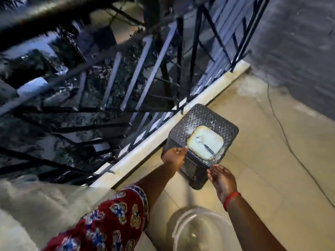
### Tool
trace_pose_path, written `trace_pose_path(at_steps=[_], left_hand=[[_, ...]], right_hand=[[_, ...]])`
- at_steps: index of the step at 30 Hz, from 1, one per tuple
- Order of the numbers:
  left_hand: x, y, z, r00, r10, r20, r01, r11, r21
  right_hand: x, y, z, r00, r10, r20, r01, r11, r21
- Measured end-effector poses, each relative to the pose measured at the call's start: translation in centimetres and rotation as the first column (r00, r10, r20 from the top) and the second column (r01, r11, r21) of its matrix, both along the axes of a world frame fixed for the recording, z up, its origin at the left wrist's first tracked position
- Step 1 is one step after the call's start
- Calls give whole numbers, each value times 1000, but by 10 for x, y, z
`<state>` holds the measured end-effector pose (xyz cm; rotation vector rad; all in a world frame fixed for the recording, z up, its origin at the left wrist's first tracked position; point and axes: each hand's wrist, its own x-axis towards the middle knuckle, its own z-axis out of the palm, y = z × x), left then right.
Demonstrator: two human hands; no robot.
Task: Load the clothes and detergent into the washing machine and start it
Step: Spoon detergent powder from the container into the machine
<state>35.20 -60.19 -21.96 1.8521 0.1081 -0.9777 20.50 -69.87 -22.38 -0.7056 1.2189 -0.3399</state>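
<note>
A black railing (112, 73) fills the upper left, its bars smeared by motion blur; what lies behind it is dark and hard to make out. A grey wall (299, 42) rises at the upper right, with a thin cable (282, 127) trailing down from it across the floor. The tiled floor (272, 169) is beige, edged by a pale kerb (145, 147) at the foot of the railing.

Just beside the kerb stands a dark woven stool (190, 127), seen from above. On its seat lies a pale, rounded-square thing (205, 144) with a dark thin piece across it; whether it is a detergent box or a lid cannot be told, and no writing can be read on it. White powder or glare speckles the seat around it.

A clear round container (195, 230) sits at the bottom edge, cut off by the frame and blurred. No washing machine or clothes for loading show.

The left hand (174, 156) comes from a red flowered sleeve (112, 218), fingers curled over the stool's near-left corner, gripping it. The right hand (222, 180), a red thread band (231, 199) on the wrist, hovers at the stool's near-right corner with fingers loosely spread, holding nothing; whether the fingertips touch the stool cannot be told.
</note>
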Motion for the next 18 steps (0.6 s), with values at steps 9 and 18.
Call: trace_pose_path(at_steps=[9, 18], left_hand=[[49, -72, -116, 989, -98, 115, 75, 980, 183], [48, -80, -137, 960, -102, 259, 35, 967, 254]], right_hand=[[36, -52, -123, 984, 50, -169, -45, 998, 33], [47, -62, -152, 957, 33, -288, -91, 978, -190]])
